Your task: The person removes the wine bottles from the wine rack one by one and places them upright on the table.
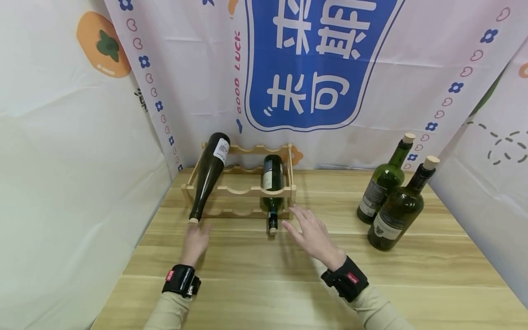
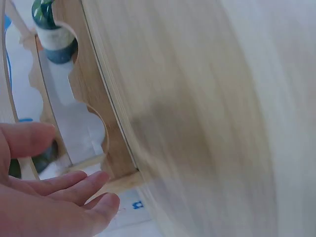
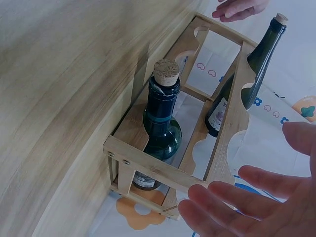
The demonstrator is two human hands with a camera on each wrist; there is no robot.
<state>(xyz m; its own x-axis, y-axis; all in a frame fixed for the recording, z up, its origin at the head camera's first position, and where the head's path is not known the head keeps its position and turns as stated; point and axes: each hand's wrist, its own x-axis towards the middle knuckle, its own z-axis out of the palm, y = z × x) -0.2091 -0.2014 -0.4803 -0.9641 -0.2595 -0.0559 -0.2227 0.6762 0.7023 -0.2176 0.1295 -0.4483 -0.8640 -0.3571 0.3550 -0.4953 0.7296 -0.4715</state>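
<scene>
**Wooden rack (image 1: pixel 238 191) with both tiers in use**

The rack stands at the far left corner of the table (image 1: pixel 255 288), close to the hanging cloth (image 1: pixel 210 82). Across its upper tier, at the left end, a dark bottle (image 1: pixel 210 169) lies askew, its pale label near the base and its corked neck jutting over the front rail toward the person.

Just beside that cork is the left hand (image 1: pixel 195 242), holding nothing, its fingers loosely extended and its thumb well apart from them. A black band (image 1: pixel 181 279) circles the wrist.

At the rack's right end, a green bottle (image 1: pixel 268 178) lies in the lower tier, neck forward beneath the upper front rail.

The right hand (image 1: pixel 315 233) holds nothing and is spread wide by the rack's front right post; contact cannot be told.

Toward the table's right edge, near its far corner, two corked bottles stand upright: a green one (image 1: pixel 381 185) behind and a darker one (image 1: pixel 398 215) nearer the person, closely paired.
</scene>
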